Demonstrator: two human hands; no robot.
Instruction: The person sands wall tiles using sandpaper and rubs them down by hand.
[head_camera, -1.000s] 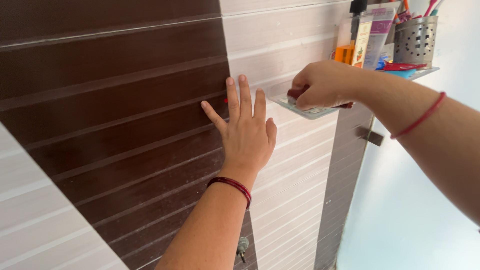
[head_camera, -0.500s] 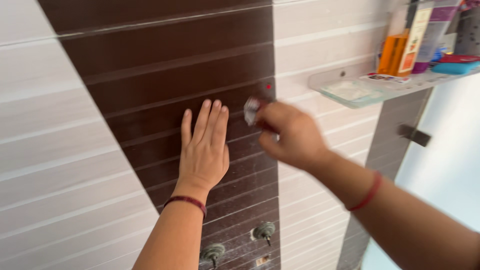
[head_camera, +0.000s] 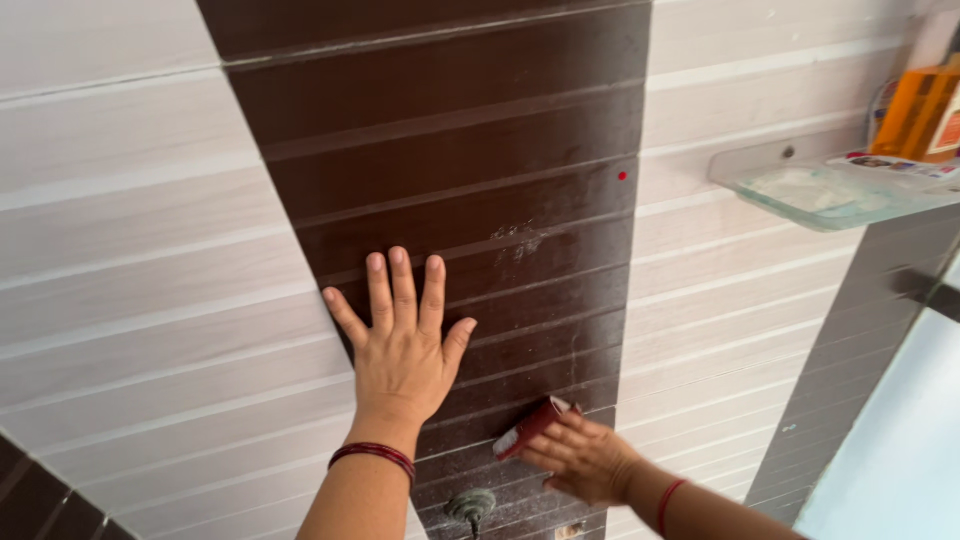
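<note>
- Scrub pad (head_camera: 533, 428): a small reddish-brown block with a pale, whitish end, sitting low on the dark brown tile strip (head_camera: 450, 130), around 6 o'clock in the frame.
- Its long axis runs on a slant, from roughly 8 o'clock up to 2 o'clock. The pale end points down-left, the red end tips up-right toward the fingers.
- The right hand (head_camera: 585, 460) has it pinched between thumb and fingertips, pressed against the wall. Fingers are curled round the pad's upper-right end, so that part is hidden. There's a red thread band on that wrist.
- The left hand (head_camera: 402, 345) is flat on the same dark strip, palm to the tile, fingers spread and pointing up at 12 o'clock, thumb out toward 2 o'clock. It's gripping nothing, just resting flat on the wall. A dark red bangle (head_camera: 372, 455) sits on the wrist.
- The pad is at about 4 o'clock from the left hand, near it but not touching.
- Right below the pad, at 7 o'clock from it, a round metal tap fitting (head_camera: 470, 505) sticks out of the wall at the frame's bottom edge.
- Above the hands, a patch of whitish smear (head_camera: 518, 240) is on the dark tile, and a tiny red dot (head_camera: 622, 176) sits further up at 1 o'clock.
- Off at 2 o'clock in the frame, a glass corner shelf (head_camera: 800, 195) is fixed to the pale striped tiles (head_camera: 130, 260), with an orange container (head_camera: 925, 110) standing on it.
</note>
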